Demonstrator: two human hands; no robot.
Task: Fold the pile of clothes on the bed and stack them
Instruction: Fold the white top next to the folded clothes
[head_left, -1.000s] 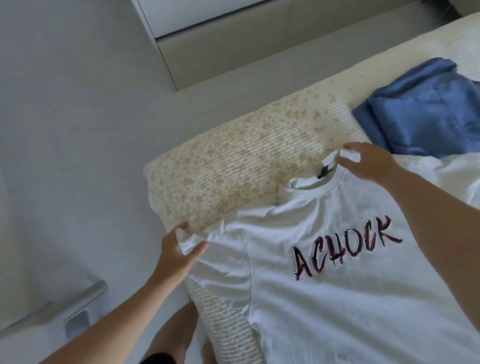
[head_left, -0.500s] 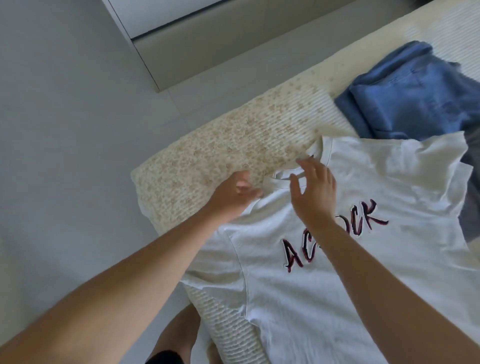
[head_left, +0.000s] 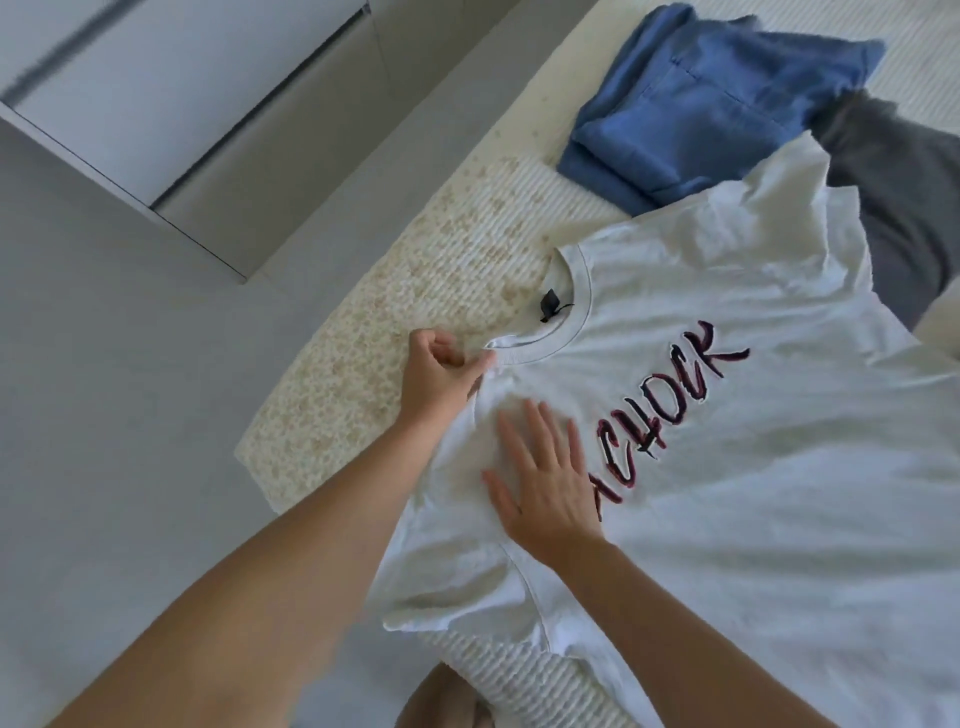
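White T-shirt (head_left: 753, 493) hem beyond the edge; grey garment (head_left: 904, 208) half covered

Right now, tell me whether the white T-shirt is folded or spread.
Spread: the white T-shirt lies face up on the bed, lettering and neckline visible.

left hand (head_left: 436, 376) pinching white tee (head_left: 753, 493) right by collar; right hand (head_left: 545, 486) flat on chest just below that grip, blue folded piece (head_left: 701, 98) well beyond.

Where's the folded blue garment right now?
The blue garment lies at the head view's upper right, on the bed, beyond the white T-shirt and beside a grey garment.
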